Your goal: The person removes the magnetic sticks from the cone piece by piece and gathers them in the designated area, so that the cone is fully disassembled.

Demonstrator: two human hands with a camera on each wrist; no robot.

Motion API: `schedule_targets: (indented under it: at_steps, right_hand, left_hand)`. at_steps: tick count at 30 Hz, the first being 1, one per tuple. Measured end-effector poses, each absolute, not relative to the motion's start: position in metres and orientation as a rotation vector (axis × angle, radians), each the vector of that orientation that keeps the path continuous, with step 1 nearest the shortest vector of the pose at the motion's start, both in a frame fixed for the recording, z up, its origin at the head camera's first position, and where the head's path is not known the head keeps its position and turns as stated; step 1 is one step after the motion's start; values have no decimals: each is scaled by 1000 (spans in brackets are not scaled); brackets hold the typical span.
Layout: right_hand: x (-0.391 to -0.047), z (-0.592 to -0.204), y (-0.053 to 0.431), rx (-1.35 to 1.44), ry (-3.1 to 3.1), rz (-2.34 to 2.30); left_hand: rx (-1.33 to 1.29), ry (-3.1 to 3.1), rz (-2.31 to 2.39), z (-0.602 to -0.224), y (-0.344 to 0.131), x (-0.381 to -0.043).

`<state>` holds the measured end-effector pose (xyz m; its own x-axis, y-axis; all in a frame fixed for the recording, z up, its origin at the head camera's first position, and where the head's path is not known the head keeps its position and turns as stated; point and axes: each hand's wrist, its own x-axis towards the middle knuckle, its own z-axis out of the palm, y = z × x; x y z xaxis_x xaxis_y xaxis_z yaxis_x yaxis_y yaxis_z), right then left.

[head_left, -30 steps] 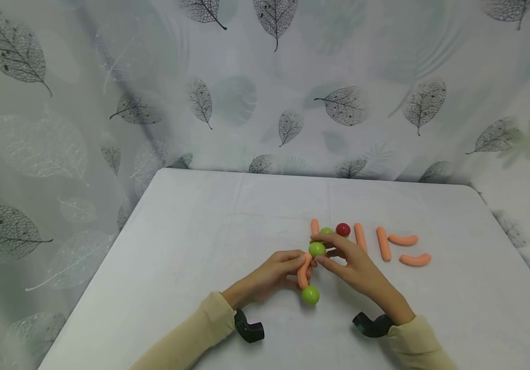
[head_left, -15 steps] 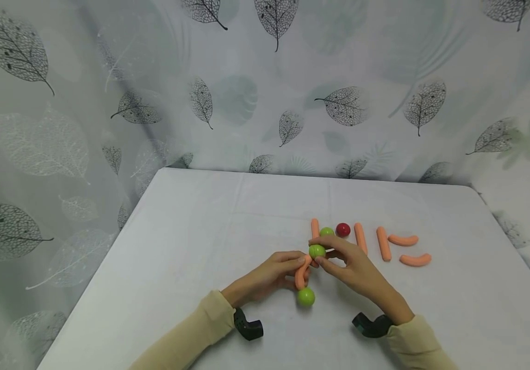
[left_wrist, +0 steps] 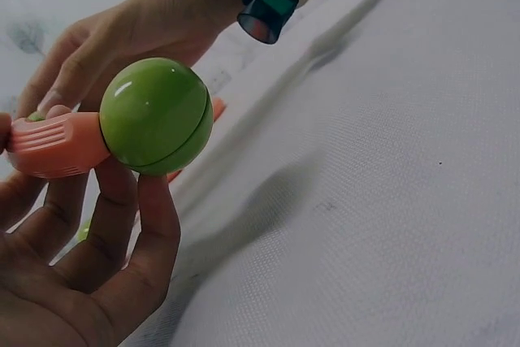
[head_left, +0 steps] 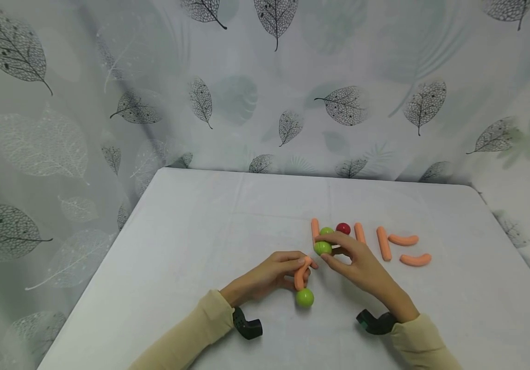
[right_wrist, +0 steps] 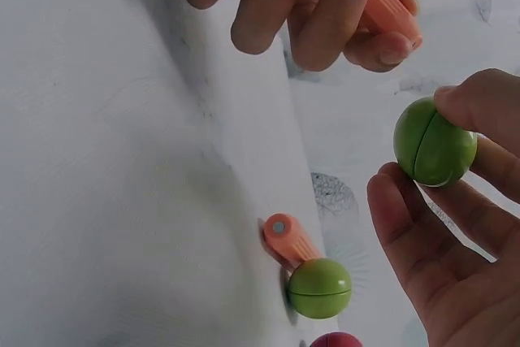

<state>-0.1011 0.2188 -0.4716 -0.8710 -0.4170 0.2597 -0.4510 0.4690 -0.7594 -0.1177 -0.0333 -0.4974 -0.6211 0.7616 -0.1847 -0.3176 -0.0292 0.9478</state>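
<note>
In the head view my left hand [head_left: 276, 272] grips a curved orange stick [head_left: 299, 277] above the white table. A green ball [left_wrist: 154, 115] sits on the stick's near end, past my fingers, with a thin seam round it in the left wrist view. My right hand [head_left: 362, 267] pinches a second green ball [right_wrist: 435, 144] between thumb and fingertips. A gap shows between this ball and the free end of the orange stick [right_wrist: 390, 10] in the right wrist view.
Beyond my hands on the white table [head_left: 190, 231] lie an orange stick [head_left: 314, 227], a green ball [head_left: 326, 231] and a red ball [head_left: 343, 228]. More sticks lie to the right, some straight [head_left: 384, 244], some curved [head_left: 415, 260]. A leaf-patterned curtain [head_left: 246, 128] hangs behind.
The green ball in my right hand has come away from the stick's upper end and moved right. My left hand has tilted the stick, so its lower ball swung slightly left.
</note>
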Motion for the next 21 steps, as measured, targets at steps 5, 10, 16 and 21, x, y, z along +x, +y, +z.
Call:
schedule_targets:
  at_steps: [5,10,16,21]
  right_hand:
    - [-104,-476,222,797,-2629,1386]
    - [-108,-479,229,801,-2615,1315]
    - [-111,-481,233,684,-2710,1160]
    - [-113,-484,233,588,-2791,1010]
  left_hand:
    - [483,1460,1762,-497,-34,-117]
    - [483,1457,1753,-496,-33,-116]
    - [469,1455,1748,-495,-32,-115]
    - [466,1453,1747,-497,-32,-116]
